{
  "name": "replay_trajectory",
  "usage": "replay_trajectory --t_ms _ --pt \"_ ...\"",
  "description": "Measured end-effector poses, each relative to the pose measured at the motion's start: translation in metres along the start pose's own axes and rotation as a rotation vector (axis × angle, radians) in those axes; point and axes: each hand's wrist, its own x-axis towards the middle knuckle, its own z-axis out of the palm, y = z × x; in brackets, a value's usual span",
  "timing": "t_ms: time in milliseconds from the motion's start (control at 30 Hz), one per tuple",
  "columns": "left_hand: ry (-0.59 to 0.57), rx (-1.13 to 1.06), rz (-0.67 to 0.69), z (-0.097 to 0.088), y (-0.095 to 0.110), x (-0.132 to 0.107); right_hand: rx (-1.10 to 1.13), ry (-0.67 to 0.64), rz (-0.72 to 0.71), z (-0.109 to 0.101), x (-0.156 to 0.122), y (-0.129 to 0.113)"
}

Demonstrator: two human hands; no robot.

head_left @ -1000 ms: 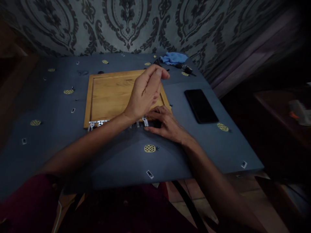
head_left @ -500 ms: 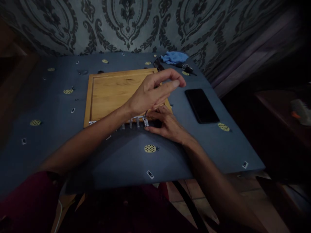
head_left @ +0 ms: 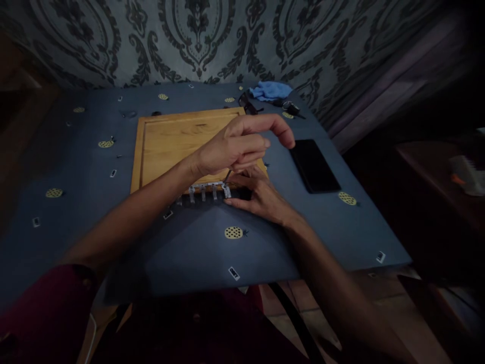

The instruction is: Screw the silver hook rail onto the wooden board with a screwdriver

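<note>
My left hand hovers over the right part of a wooden board. Its index finger reaches out, bent, while thumb and other fingers are folded together; what they hold, if anything, is hidden. Below it a thin dark rod, like a screwdriver shaft, slants down to the right end of a silvery metal strip with several hanging tabs. This strip lies along the board's near edge. My right hand grips that end, thumb in front and fingers behind. My left forearm covers part of the board.
A black phone lies to the right of the board. Behind it are sunglasses, a blue cloth and keys. The blue pineapple-print tablecloth covers the table, which meets a patterned wall at the back.
The left hand has turned slightly: its index finger has stretched away from the thumb, toward the phone, while the other fingers have folded in. My right hand and the strip have stayed in place.
</note>
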Motion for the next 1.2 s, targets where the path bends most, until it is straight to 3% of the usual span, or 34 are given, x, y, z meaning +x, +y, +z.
replay_trajectory --t_ms 133,267,367,533,800,1200 --pt "0.282 -0.090 0.104 0.004 0.024 -0.008 0.004 0.001 -0.019 0.001 0.000 0.002" --pt "0.598 -0.054 0.095 0.003 0.039 -0.016 0.024 0.006 -0.011 0.001 -0.001 0.003" --pt "0.810 -0.046 0.103 -0.006 0.030 -0.024 0.032 -0.001 -0.006 0.000 -0.002 0.003" --pt "0.992 -0.097 0.079 -0.031 0.006 -0.045 0.028 0.002 -0.006 0.000 -0.002 0.003" --pt "1.120 -0.231 0.009 -0.062 -0.015 -0.074 0.047 -0.001 -0.009 -0.001 -0.004 0.005" --pt "1.074 -0.165 -0.094 -0.065 -0.016 -0.090 0.101 -0.012 0.029 -0.005 -0.005 0.001"
